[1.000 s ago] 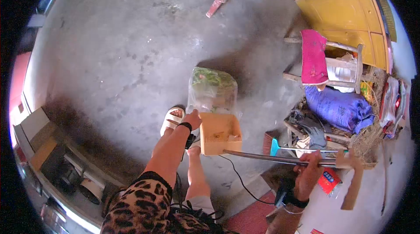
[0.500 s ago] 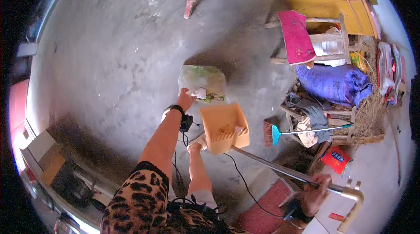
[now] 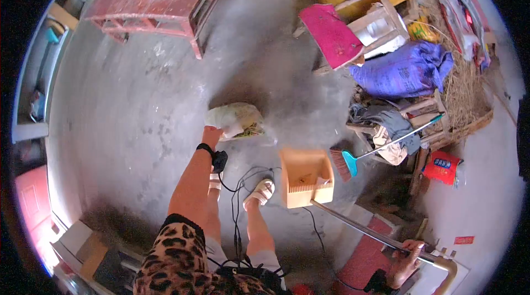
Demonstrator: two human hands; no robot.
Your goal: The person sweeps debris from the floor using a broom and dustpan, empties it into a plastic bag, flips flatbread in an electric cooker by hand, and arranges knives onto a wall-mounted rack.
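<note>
A pale translucent plastic bag (image 3: 238, 117) with green leafy scraps inside stands near the middle of the floor. My left hand (image 3: 212, 136) is closed on its near left edge. To the right, my right hand (image 3: 407, 262) wraps round the metal handle of a long-handled dustpan (image 3: 307, 169). The dustpan's orange-yellow scoop faces up, between my foot and the broom, with small dark bits and a pale scrap inside. A broom (image 3: 348, 163) with a turquoise head and brown bristles leans beside it, apart from both hands.
A red wooden table (image 3: 160, 11) with basins stands at the back left. On the right are a stool with a pink cloth (image 3: 332, 35), a purple sack (image 3: 406, 68), straw (image 3: 466, 88) and a red packet (image 3: 441, 167). Black cables (image 3: 236, 206) hang by my legs.
The dustpan has moved right, away from the bag and closer to the broom. My left hand still grips the bag. The view has shifted, showing more of the table and both my feet.
</note>
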